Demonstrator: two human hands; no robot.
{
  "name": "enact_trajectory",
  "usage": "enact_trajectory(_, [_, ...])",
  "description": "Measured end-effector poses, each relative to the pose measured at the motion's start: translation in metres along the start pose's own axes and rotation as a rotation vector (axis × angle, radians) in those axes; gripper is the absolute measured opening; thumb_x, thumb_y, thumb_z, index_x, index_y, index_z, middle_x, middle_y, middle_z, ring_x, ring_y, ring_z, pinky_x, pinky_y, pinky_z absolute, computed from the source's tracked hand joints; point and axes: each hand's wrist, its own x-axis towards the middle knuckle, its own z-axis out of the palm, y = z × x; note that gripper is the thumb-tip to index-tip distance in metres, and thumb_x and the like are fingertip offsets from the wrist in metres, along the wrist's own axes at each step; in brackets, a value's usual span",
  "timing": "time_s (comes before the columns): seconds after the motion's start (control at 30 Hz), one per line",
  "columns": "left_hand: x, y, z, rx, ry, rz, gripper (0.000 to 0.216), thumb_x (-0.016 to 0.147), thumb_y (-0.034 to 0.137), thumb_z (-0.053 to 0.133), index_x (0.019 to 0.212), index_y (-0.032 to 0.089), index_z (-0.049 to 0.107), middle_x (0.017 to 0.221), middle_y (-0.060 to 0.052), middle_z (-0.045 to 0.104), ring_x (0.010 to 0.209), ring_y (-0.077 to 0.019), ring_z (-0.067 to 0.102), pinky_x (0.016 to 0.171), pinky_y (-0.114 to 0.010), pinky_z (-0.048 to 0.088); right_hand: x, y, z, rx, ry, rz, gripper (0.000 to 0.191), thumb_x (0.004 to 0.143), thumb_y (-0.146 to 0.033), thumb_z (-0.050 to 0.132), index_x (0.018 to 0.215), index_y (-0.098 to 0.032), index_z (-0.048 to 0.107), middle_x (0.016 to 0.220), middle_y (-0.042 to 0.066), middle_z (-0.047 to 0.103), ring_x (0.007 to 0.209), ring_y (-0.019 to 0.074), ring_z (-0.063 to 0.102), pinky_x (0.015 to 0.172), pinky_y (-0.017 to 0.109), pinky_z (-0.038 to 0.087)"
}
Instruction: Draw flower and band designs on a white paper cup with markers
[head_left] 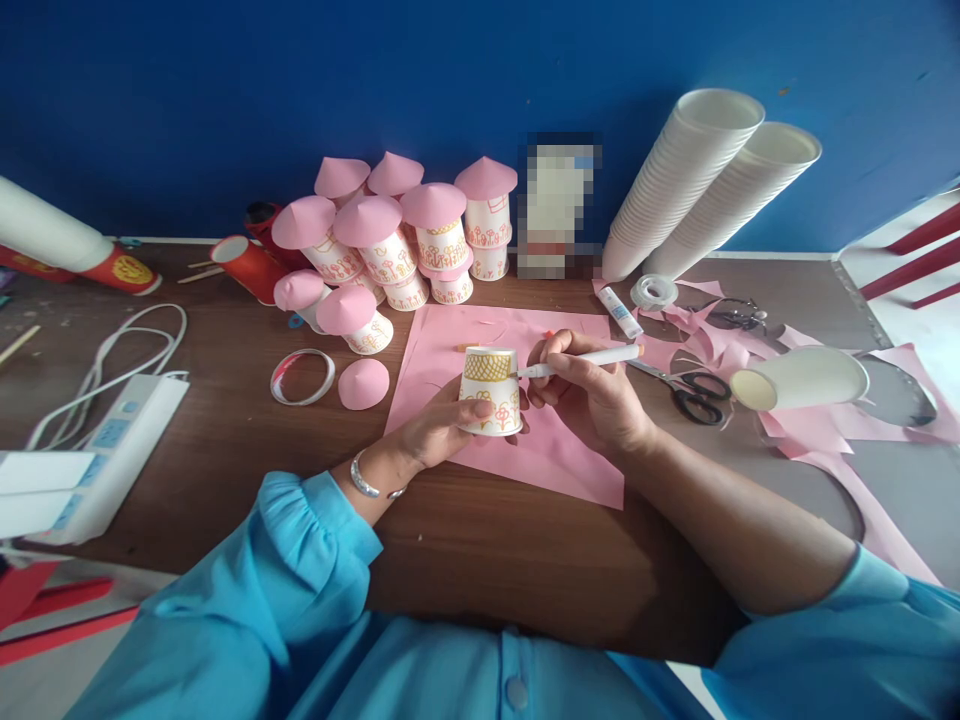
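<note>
My left hand (439,428) is wrapped round an upside-down white paper cup (491,390) that bears a yellow lattice band and pink flower drawings. It stands over a pink paper sheet (517,400) on the brown table. My right hand (592,395) pinches a white marker pen (581,360), its tip touching the cup's right side. A silver bracelet (367,482) circles my left wrist. Both sleeves are light blue.
Several decorated cups with pink cone roofs (397,240) stand behind. Loose pink cone (364,383), tape ring (302,377), scissors (686,390), glue tube (619,312), lying cup (802,378), two white cup stacks (705,180), pink offcuts right, power strip (97,450) and cable left.
</note>
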Motion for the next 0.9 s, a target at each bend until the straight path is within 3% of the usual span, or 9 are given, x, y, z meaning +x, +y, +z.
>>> enact_trajectory(0.27, [0.0006,-0.0011,-0.0001,-0.039,-0.011,0.014,0.052,0.078,0.047,0.088,0.117,0.017,0.073,0.104,-0.012,0.076,0.085,-0.0258,0.077,0.072,-0.035,0.062,0.0012,0.0005,-0.0028,0.009,0.049,-0.013,0.027,0.085,-0.037,0.085,0.072,-0.021,0.066,0.068,-0.003,0.064,0.054,0.0096,0.052,0.052,0.026,0.045])
enact_trajectory(0.9, [-0.0003,-0.0013,-0.0005,-0.001,0.012,0.003,0.051,0.076,0.049,0.088,0.110,0.013,0.074,0.102,-0.014,0.078,0.084,-0.0261,0.078,0.071,-0.034,0.062,0.0000,0.0012,-0.0002,-0.030,-0.012,-0.039,0.026,0.085,-0.037,0.088,0.076,-0.020,0.071,0.069,-0.002,0.068,0.054,0.0102,0.056,0.054,0.027,0.052])
